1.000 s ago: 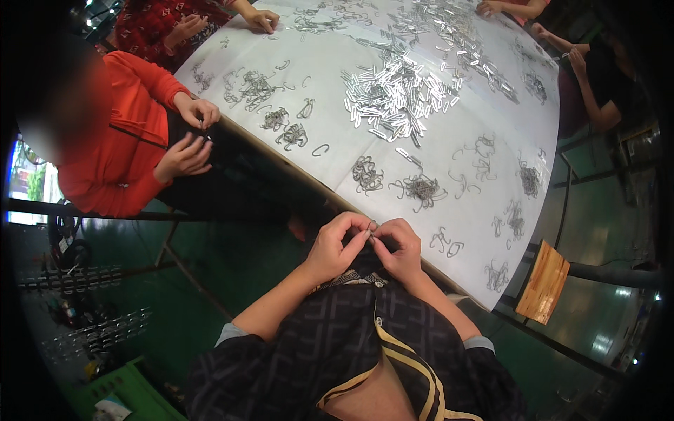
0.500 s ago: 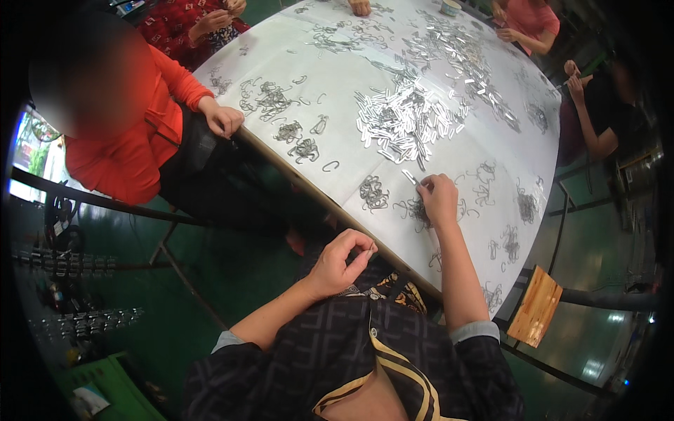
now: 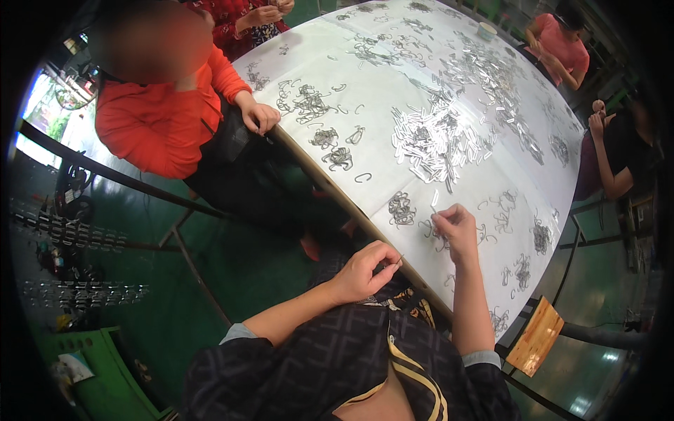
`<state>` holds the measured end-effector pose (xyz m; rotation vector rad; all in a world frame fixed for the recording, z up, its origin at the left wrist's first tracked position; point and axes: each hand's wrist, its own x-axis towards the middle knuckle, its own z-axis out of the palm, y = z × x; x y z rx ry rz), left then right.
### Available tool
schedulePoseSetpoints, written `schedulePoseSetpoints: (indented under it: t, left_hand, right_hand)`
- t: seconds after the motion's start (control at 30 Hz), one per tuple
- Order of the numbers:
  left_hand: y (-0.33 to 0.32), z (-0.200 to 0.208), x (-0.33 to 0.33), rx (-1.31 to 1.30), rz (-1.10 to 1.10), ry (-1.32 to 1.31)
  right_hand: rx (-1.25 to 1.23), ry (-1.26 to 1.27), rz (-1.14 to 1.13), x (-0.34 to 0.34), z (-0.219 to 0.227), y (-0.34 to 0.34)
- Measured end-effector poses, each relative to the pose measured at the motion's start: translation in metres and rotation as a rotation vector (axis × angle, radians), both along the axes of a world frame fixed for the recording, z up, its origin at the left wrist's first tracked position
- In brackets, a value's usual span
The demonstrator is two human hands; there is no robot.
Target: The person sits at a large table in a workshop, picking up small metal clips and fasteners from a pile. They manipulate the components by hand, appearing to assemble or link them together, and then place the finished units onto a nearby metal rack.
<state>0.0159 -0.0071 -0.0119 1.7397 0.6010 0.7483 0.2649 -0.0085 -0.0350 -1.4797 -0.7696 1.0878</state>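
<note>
My left hand (image 3: 366, 272) is at the table's near edge. Its thumb and index finger are pinched on a small thin metal piece whose shape I cannot make out. My right hand (image 3: 458, 230) is over the table, fingertips pinched together just above a pile of curved wire hooks (image 3: 439, 237). What those fingertips hold, if anything, is too small to name. A single shiny flat metal strip (image 3: 435, 198) is just beyond them. Farther up is a large heap of such strips (image 3: 430, 137). To the left of my right hand sits another clump of hooks (image 3: 401, 209).
The white-covered table (image 3: 379, 126) carries several more hook piles (image 3: 309, 104). A person in a red-orange top (image 3: 158, 130) sits at the left edge; other people sit around the far and right sides. A round tub (image 3: 486, 31) stands far off. A wooden stool (image 3: 535, 337) is at lower right.
The view has shifted, so the table appears lower and farther right. My right fingertips have moved slightly left, toward the lone strip. My left hand stays pinched by the edge.
</note>
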Motion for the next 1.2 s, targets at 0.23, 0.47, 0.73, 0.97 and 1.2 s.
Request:
schedulePoseSetpoints:
  t: [0.23,0.47,0.73,0.97,1.2]
  left_hand:
    - [0.002,0.002,-0.001,0.049,0.049,-0.019]
    - [0.002,-0.002,0.006,0.072,0.084,-0.028]
    - [0.003,-0.002,0.012,0.085,0.094,-0.018]
    - [0.003,-0.002,0.012,0.087,0.11,-0.007]
    - [0.003,-0.006,0.011,0.099,0.07,0.035]
  right_hand:
    - [-0.051,0.291,-0.004,-0.04,0.012,-0.013]
    - [-0.023,0.406,0.014,-0.062,0.013,-0.036]
    - [0.074,0.334,-0.015,-0.081,0.026,-0.048]
    - [0.088,0.071,0.019,-0.081,0.037,-0.052]
    - [0.037,-0.198,0.05,-0.076,0.044,-0.059]
